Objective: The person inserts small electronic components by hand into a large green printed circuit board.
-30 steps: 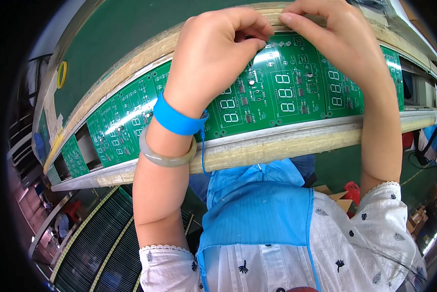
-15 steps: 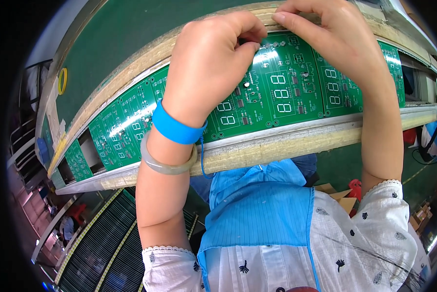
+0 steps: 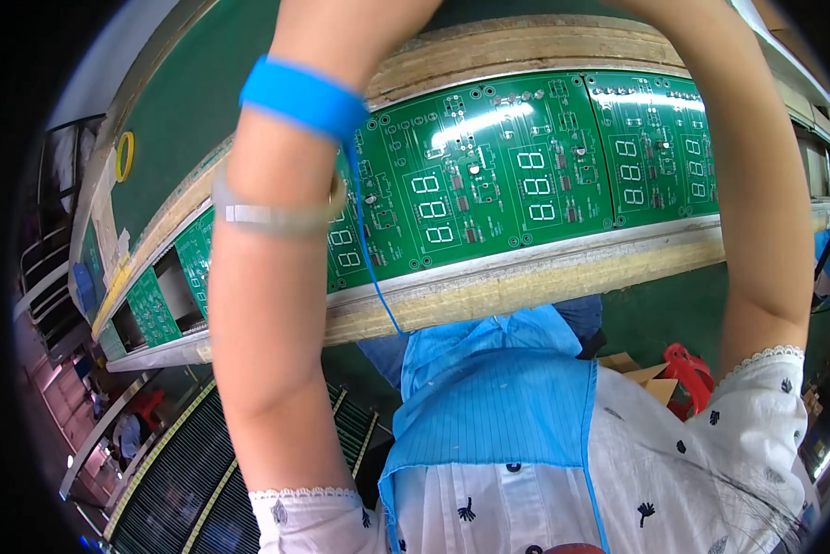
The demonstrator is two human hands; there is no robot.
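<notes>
My left hand reaches past the top edge, so just its wrist end shows and the fingers are cut off. Around that wrist is a blue strap with a thin cord, and below it a pale bangle. Only my right forearm is in view; the hand lies beyond the top edge. Between my arms, green circuit boards lie in a row along a rail track, carrying white digit displays, small chips and round parts. Whether either hand holds anything is hidden.
Wooden rails border the boards on the far side, with a metal-edged near rail. A yellow ring lies on the green surface at far left. A black slotted rack stands lower left, with a red object and cardboard at lower right.
Both hands have moved up and away from the boards, out past the top edge. The left forearm has shifted left, the right one slightly right, uncovering more of the boards.
</notes>
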